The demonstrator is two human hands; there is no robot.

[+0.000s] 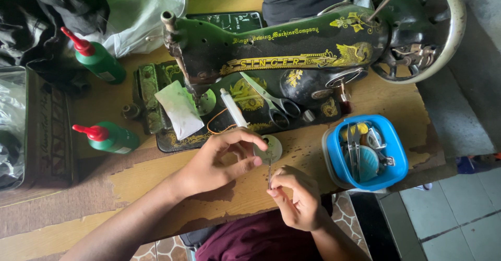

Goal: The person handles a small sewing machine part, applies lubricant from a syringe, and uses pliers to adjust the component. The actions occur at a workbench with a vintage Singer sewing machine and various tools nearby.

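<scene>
My left hand (222, 159) grips a small round metal disc (269, 149) between thumb and fingers, just in front of the sewing machine's base. My right hand (297, 197) pinches a thin metal tool (269, 173), like a small screwdriver, pointing up at the disc. A dark green and gold sewing machine (282, 47) lies across the wooden table (156, 175). On its bed rest scissors (271, 102), a white syringe-like tube (233, 107) and a scrap of white cloth (178, 112).
Two green squeeze bottles with red nozzles (99, 60) (109, 138) stand at the left. A blue plastic tub (365, 154) of small parts sits at the right. A metal tin (31, 130) and dark cloth fill the far left. Tiled floor lies beyond the table's right edge.
</scene>
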